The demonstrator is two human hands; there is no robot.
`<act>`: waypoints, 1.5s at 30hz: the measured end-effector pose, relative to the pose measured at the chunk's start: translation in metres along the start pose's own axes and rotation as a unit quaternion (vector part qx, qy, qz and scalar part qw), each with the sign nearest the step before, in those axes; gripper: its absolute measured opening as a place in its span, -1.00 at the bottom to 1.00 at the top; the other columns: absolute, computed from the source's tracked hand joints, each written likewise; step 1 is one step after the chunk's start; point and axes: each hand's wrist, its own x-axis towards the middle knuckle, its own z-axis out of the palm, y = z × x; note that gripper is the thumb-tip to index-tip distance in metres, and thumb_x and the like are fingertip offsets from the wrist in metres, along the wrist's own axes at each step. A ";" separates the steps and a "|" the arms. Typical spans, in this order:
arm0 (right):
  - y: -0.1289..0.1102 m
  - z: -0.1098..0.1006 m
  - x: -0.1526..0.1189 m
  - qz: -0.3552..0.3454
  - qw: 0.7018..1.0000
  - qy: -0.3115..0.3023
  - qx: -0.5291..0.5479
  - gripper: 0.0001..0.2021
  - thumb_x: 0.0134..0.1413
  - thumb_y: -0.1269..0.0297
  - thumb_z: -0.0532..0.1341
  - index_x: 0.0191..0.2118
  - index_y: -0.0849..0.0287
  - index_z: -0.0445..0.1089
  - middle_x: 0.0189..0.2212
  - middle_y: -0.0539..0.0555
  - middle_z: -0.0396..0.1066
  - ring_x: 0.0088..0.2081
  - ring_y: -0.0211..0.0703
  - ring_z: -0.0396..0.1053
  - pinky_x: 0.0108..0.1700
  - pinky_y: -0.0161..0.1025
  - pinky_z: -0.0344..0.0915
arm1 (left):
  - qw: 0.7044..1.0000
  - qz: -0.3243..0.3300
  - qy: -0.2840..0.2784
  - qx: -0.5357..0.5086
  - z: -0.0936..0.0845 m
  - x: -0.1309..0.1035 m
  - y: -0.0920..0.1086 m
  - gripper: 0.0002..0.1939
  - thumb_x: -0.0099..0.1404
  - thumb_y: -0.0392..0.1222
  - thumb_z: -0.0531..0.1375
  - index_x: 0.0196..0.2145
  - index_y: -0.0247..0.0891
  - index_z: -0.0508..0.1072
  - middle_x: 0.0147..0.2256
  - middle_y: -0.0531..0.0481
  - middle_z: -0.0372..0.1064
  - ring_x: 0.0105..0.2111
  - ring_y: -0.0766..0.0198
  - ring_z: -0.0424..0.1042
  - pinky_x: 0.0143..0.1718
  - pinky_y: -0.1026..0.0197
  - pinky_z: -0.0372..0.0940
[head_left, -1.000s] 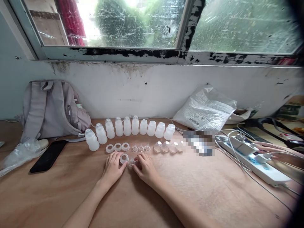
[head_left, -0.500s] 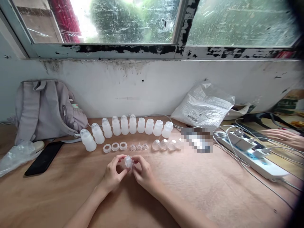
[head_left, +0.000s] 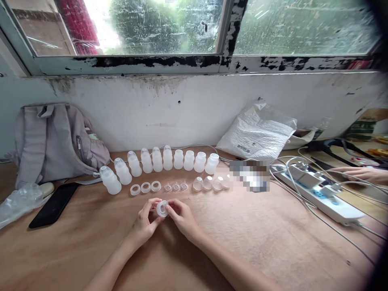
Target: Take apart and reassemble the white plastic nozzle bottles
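Between my two hands is a translucent baby bottle screw ring [head_left: 161, 208], its open face turned toward me. My left hand [head_left: 148, 218] grips the ring's left edge between thumb and fingers. My right hand [head_left: 182, 218] pinches its right side, the thumb at the opening; a clear part, perhaps a nipple, seems to sit inside, mostly hidden by the fingers. Just beyond my hands lie several loose rings [head_left: 146, 187], several clear nipples [head_left: 176, 186] and several clear dome caps [head_left: 207, 183] in one row.
Frosted baby bottles [head_left: 167, 158] stand in a curved row behind, those on the left capped. A backpack [head_left: 57, 141] and phone [head_left: 53, 205] are at left. A plastic bag [head_left: 257, 133], power strip [head_left: 333, 202] with cables and another person's hand [head_left: 360, 173] are at right.
The ring has turned from a side view to show its open face to me. My right thumb has moved onto its opening. The camera view has shifted slightly.
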 end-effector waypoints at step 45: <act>0.001 0.006 0.004 0.030 0.993 0.046 -0.108 -0.91 -0.22 0.47 0.09 -0.56 0.16 0.14 -0.60 -0.09 0.23 -0.54 -0.32 0.15 -0.49 -0.37 0.09 | 0.995 -0.074 -0.035 -0.050 0.008 -0.007 0.016 -0.67 0.16 -0.24 0.03 -0.08 -0.23 0.24 -0.25 -0.04 0.42 -0.40 0.29 0.43 -0.43 0.30 0.34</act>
